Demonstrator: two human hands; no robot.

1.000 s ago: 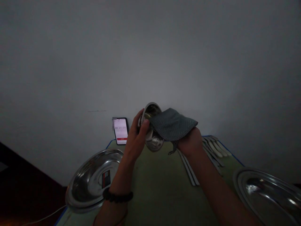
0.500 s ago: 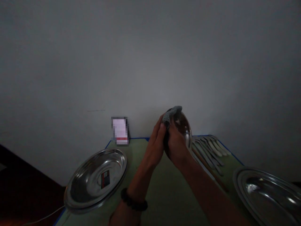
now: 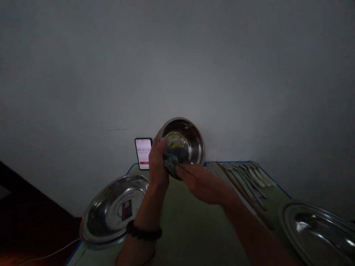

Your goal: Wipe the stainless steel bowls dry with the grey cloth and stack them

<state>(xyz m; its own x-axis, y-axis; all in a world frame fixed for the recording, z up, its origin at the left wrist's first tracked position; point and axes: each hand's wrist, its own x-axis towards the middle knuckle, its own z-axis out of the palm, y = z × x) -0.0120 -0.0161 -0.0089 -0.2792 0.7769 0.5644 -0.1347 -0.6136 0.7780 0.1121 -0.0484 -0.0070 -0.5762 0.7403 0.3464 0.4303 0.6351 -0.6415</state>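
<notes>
A shiny metal bowl (image 3: 195, 142) is held up above the table, its hollow side facing me. My left hand (image 3: 158, 162) grips the bowl's left rim, thumb on the inside edge. In my right hand (image 3: 196, 181) is a dark grey patterned cloth (image 3: 171, 162), pressed against the lower rim of the bowl. The fingers of the right hand are closed on the cloth and partly hidden behind it.
On the green table (image 3: 191, 229) a large metal basin (image 3: 94, 225) with a label stands left. Another metal dish (image 3: 291, 218) is at right. Several knives, spoons and forks (image 3: 249, 181) lie back right. A phone (image 3: 143, 155) leans against the wall.
The bowl has moved left and turned so its inside faces me. My right hand with the cloth has gone from the upper part of the bowl to its lower rim.
</notes>
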